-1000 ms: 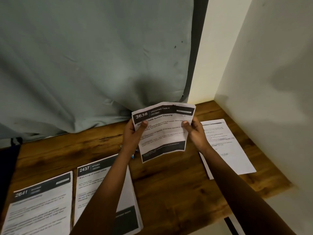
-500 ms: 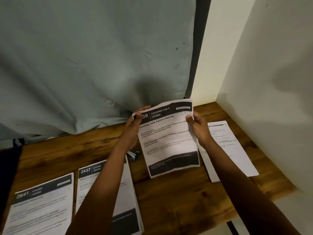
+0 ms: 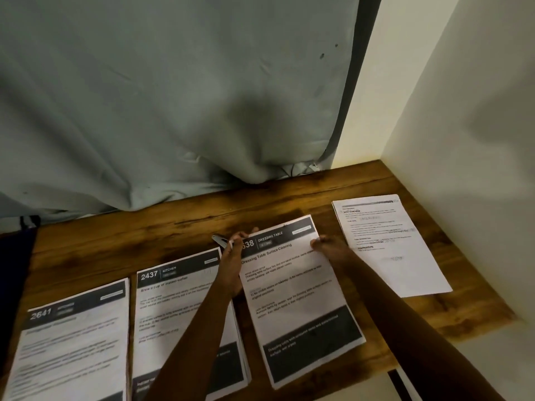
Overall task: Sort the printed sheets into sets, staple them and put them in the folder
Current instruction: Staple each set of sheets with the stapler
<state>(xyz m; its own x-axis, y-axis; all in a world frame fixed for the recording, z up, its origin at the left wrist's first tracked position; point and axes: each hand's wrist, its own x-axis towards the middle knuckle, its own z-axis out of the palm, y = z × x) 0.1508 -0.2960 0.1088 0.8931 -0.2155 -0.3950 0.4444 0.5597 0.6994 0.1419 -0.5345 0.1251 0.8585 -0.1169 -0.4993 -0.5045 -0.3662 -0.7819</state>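
From my remote seat I see the Dressing Table sheets (image 3: 292,287) lying flat on the wooden surface (image 3: 144,235). They sit just right of the 2437 Kitchen pile (image 3: 173,308), with the 2641 pile (image 3: 72,342) further left and a plain printed sheet (image 3: 390,247) well apart on the right by the wall (image 3: 463,140).

Each heading has its own spot in the row, which I take to be the point: like goes with like, so every pile can be stapled as one set.

The left hand (image 3: 231,264) has its fingers bent over the top left corner, hiding part of the number, and seems to pinch that corner. The right hand (image 3: 330,247) sits on the upper right edge with its fingers bent. I cannot tell whether it grips the paper or only presses it down. Holding both upper corners makes sense to me, since it lets the edges be squared up and stops the sheets sliding.

A small grey object (image 3: 217,239) pokes out just beyond the left fingers; it is too unclear to name.

I see no folder, and nothing looks stapled yet. I judge we are in the sorting stage, under the grey curtain (image 3: 173,96).
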